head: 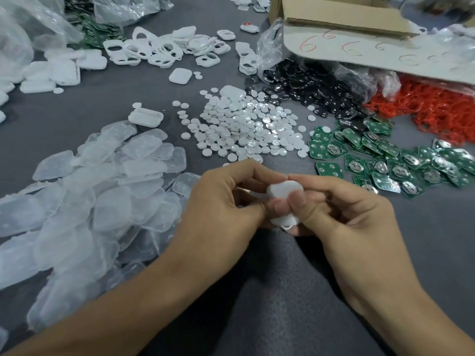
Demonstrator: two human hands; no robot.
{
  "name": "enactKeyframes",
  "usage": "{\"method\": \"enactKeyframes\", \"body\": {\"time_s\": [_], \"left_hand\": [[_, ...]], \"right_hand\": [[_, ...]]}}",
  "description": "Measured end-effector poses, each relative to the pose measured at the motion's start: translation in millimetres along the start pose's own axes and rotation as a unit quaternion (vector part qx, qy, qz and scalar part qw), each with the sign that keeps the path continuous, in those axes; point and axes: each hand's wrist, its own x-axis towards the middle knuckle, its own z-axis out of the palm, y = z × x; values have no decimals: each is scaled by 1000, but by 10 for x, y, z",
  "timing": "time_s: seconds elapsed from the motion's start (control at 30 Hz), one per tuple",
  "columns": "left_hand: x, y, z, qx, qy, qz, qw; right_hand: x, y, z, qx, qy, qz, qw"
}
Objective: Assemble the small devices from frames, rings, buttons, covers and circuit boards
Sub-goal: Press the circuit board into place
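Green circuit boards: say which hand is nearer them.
Right. The right hand sits just short of the green circuit boards; the left hand is farther, across the white piece both hold.

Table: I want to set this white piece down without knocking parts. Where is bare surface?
Bare grey table lies right of the right hand, below the circuit boards; another strip runs between the clear covers and the white frames. The buttons and boards crowd the middle.
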Motion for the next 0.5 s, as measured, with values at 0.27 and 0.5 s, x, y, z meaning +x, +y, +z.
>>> {"method": "enactKeyframes", "body": {"time_s": [0.27, 0.5], "left_hand": [[6, 14, 454, 83, -40, 10, 996], [73, 46, 1932, 224, -214, 107, 945]], "right_hand": [[-54, -177, -407, -235, 63, -16, 970], [-788, -183, -1552, -313, 321, 36, 893]]}}
